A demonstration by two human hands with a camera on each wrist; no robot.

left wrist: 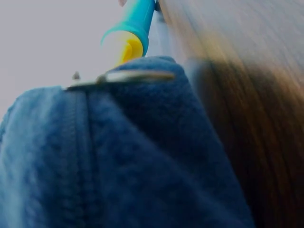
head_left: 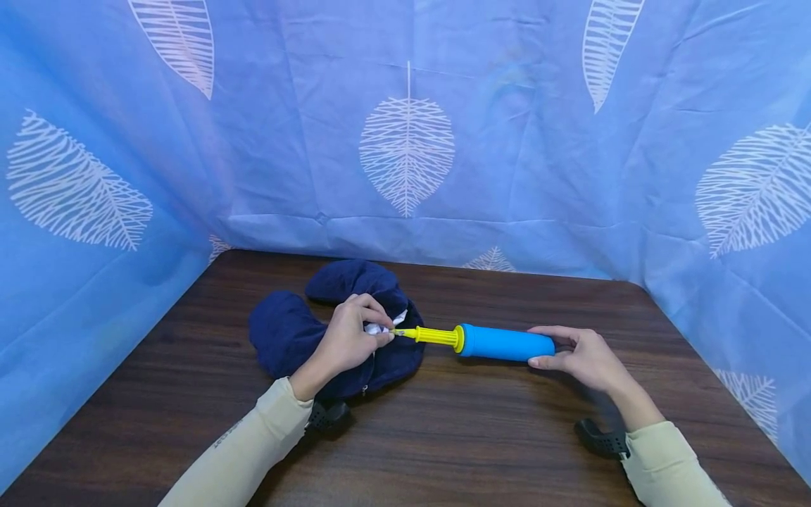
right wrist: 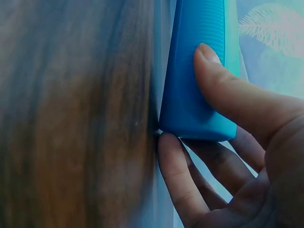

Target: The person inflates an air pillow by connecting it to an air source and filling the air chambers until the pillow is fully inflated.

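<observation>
A navy U-shaped neck pillow point(head_left: 285, 331) lies on the table with its zip partly open and white material point(head_left: 400, 318) showing in the opening. Over the pillow, my left hand point(head_left: 348, 338) pinches the pillow's valve at the tip of a yellow nozzle point(head_left: 437, 336); the fingers partly hide the valve. That nozzle runs into a blue hand pump point(head_left: 507, 343), lying level to the right. My right hand point(head_left: 586, 358) grips the pump's far end, thumb point(right wrist: 213, 71) along its side. Blue fabric with a zip point(left wrist: 78, 156) fills much of the left wrist view.
The dark wooden table point(head_left: 481, 436) has rounded far corners. Blue curtains with white leaf prints point(head_left: 405, 148) hang behind it and at both sides. Black wrist straps point(head_left: 602, 440) stick out below the cream sleeves point(head_left: 247, 451).
</observation>
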